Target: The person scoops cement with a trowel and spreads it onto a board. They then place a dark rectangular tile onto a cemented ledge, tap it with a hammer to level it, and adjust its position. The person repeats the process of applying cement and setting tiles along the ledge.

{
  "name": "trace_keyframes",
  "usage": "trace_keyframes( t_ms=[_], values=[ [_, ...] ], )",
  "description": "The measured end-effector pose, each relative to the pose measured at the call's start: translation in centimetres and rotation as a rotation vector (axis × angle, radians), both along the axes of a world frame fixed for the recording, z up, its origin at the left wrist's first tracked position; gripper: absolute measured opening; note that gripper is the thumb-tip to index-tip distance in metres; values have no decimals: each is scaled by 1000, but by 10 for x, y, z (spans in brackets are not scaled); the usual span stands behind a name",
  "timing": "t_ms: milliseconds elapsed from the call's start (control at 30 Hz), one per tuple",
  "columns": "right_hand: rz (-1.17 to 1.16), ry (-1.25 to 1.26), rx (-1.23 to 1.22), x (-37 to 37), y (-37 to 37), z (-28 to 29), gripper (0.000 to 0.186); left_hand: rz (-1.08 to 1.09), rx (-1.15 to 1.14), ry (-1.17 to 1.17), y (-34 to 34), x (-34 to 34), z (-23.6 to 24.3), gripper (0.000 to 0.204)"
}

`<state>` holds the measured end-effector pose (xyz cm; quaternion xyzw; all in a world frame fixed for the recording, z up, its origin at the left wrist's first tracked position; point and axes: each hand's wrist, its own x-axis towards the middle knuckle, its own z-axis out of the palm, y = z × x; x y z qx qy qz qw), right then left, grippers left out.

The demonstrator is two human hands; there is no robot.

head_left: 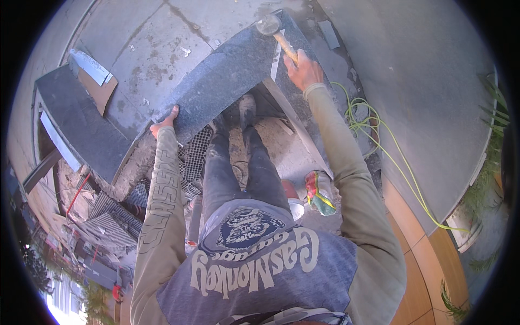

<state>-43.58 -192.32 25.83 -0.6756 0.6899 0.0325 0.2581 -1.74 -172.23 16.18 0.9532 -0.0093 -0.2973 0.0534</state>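
Observation:
My right hand (304, 71) is wrapped round the wooden handle of a mallet (267, 25). The mallet's rounded grey head lies over the far right corner of a dark speckled stone slab (219, 76); whether it touches the stone I cannot tell. My left hand (166, 121) grips the slab's near left end, and its thumb shows at the edge. The slab slants from my left hand up to the far right, above my boots. Another dark stone piece (309, 108) runs beneath my right forearm.
To the left stands another dark slab (86, 119) with cardboard (97, 89) on it. A green cord (374, 122) lies coiled at right. Near my legs are a red and green bag (318, 195), a white bucket (296, 208) and black grid sheets (195, 154). Tan tiles (417, 260) border the lower right.

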Motion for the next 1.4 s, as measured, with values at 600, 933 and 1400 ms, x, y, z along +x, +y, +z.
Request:
trace_keyframes(
  t_ms=[600,933,1400],
  values=[
    [-40,53,35,-6,20,-9,39,-38,59,13,-5,1,3,128],
    [-15,57,59,13,25,1,40,4,5,20,-4,-1,3,122],
    [-155,42,-79,15,-25,-9,40,28,-37,45,-5,-3,6,124]
  ],
)
